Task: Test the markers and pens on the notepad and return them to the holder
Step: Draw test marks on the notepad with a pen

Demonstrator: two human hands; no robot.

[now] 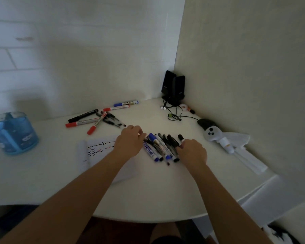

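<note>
The white table (165,191) fills most of what I see, its curved near edge cutting across the bottom, dim in poor light. My two bare forearms reach over it. The left one lies across the right part of the notepad (102,147), so only the page's left half shows, with rows of short dark and reddish test strokes that are too blurred to count. The blue holder (12,132) stands far left, near the table edge and well apart from everything else; I cannot make out what is in it.

Between my hands lies a bunch of markers (158,147), blue-capped and black ones packed side by side just right of the notepad. My left hand (128,141) is curled against the bunch's left edge and my right hand (192,152) bends down over the black markers on its right. The knuckles hide the fingertips of both, so I cannot tell whether either one has closed round a marker or only presses on it.

Farther back, a loose heap of red, black and blue markers (95,118) lies crossed near the wall. Two black speakers (173,88) stand in the corner, their cable (174,115) trailing forward. A white controller (213,136) rests to the right, with a dark mouse (205,123) just behind it.
</note>
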